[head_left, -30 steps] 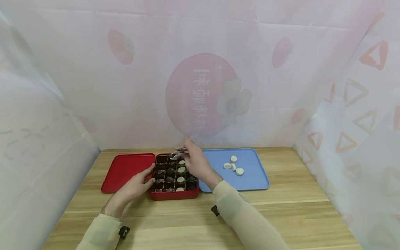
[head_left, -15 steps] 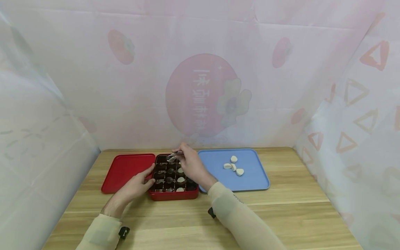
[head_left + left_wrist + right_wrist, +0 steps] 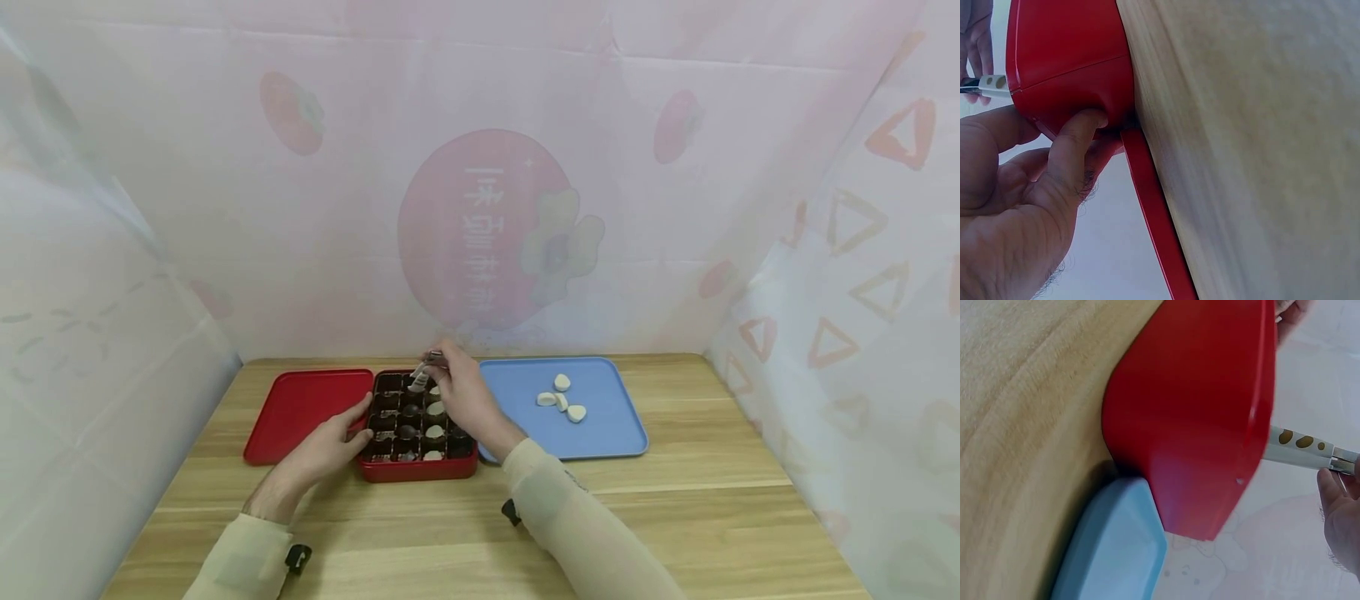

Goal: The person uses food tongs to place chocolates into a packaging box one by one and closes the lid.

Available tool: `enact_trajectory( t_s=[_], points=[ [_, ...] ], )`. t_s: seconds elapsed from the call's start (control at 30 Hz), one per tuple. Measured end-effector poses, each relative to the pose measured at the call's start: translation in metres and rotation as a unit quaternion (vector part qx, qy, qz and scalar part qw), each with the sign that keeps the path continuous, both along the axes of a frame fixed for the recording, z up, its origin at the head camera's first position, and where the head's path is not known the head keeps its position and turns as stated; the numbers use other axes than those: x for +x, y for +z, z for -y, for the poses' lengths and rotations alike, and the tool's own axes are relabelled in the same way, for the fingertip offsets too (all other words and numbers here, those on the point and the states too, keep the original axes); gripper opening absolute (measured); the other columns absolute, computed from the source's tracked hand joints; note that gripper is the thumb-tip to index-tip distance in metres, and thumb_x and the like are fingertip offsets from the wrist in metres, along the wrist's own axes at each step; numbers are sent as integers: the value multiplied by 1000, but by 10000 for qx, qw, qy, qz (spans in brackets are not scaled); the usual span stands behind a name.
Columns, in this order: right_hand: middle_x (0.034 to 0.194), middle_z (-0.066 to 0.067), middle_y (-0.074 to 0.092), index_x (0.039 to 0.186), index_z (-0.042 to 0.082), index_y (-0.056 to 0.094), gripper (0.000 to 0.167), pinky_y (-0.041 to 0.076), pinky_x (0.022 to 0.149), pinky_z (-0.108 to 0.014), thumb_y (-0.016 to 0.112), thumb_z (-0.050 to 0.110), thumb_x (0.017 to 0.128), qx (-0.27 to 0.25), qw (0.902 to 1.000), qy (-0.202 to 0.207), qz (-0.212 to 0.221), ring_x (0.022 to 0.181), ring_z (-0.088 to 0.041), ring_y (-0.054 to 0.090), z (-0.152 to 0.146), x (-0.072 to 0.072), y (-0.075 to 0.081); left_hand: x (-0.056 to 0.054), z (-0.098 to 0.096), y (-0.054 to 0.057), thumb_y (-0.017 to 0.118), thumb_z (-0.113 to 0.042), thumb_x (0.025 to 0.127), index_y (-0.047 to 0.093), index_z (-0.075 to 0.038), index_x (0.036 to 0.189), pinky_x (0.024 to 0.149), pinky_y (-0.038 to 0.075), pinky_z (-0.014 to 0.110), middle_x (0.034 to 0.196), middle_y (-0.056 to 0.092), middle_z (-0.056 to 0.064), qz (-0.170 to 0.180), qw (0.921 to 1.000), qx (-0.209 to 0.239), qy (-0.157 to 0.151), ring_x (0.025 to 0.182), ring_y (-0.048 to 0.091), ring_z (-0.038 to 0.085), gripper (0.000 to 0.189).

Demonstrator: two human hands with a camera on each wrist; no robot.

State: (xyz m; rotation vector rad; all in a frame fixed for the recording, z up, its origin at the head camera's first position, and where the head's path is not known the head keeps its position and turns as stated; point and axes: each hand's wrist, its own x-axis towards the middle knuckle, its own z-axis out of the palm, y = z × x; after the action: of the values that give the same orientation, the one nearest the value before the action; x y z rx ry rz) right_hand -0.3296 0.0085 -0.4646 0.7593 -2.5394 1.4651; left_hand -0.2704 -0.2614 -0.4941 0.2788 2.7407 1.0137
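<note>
A red box (image 3: 418,473) holds a dark divided insert with dark and cream-coloured chocolates in its cells. My right hand (image 3: 474,398) pinches a pair of tongs (image 3: 419,382) over the back of the box, their pale tips pointing down into the rear cells. In the right wrist view the pale arms of the tongs (image 3: 1297,447) have oval holes, and the box wall hides their ends. Against the box's left side lies my left hand (image 3: 328,446), index finger and thumb spread apart. The left wrist view has its thumb (image 3: 1079,134) pressing the red wall near a corner.
A red lid (image 3: 303,417) lies flat to the left of the box. On the right, close beside the box, is a blue tray (image 3: 517,437) bearing several cream-coloured chocolates (image 3: 562,402). Printed cloth (image 3: 480,233) hangs along the back and sides of the wooden table (image 3: 420,542).
My right hand has shifted a little left over the box, then slightly back to the right. The tongs now stand steeper, tips lower. My left hand has stayed in place.
</note>
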Motion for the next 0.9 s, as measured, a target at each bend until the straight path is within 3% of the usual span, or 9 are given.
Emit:
enact_trajectory(
  t_s=[0.33, 0.7, 0.9],
  points=[
    [143, -22, 76, 142, 2, 64, 22, 68, 118, -41, 60, 9, 121, -302, 9984, -54, -485, 142, -37, 78, -34, 7, 11, 1, 0, 1, 66, -17, 120, 25, 2, 185, 136, 44, 74, 188, 32, 35, 18, 10000, -21, 4, 170, 42, 59, 79],
    [143, -23, 77, 145, 2, 64, 25, 66, 121, -41, 60, 10, 121, -655, 9967, -407, -270, 142, -41, 76, -78, 14, 16, 1, 0, 1, 65, -17, 120, 26, 2, 184, 137, 43, 75, 188, 31, 35, -17, 10000, -12, -3, 170, 41, 60, 78],
    [140, -19, 78, 145, 5, 63, 25, 67, 119, -46, 59, 12, 122, -500, 9963, -603, -344, 142, -40, 77, -104, 17, 12, 1, 1, 0, 65, -16, 120, 26, 4, 184, 137, 43, 74, 188, 30, 36, -33, 10000, 21, -33, 170, 42, 60, 77]
  ],
)
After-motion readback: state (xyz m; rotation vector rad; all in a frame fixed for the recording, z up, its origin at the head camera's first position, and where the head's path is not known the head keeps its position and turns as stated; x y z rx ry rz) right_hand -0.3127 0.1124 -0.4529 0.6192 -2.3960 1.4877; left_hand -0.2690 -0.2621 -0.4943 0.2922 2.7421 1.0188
